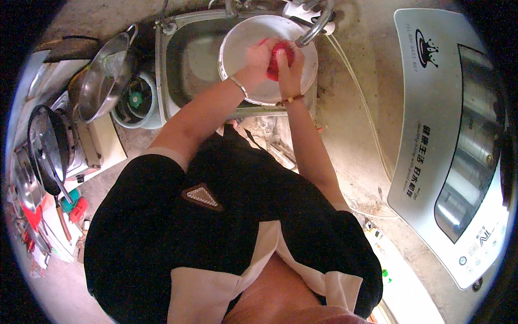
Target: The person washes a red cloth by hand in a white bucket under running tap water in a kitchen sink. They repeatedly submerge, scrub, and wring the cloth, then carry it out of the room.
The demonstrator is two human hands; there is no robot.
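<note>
Both my hands are over a large round white metal basin resting on the right part of the sink. My right hand, with a beaded bracelet at the wrist, grips a red rounded object, thumb laid across it. What exactly it is cannot be made out through the blur. Against its left side is my left hand, a bangle at its wrist; motion blur hides whether those fingers hold it. A little red also shows by the left fingers. A curved metal faucet ends just above the right hand.
A metal sink extends left of the basin. Farther left are a steel bowl, a round bucket and a black wok. A large silver water-purifier panel fills the right, beside pale tubing.
</note>
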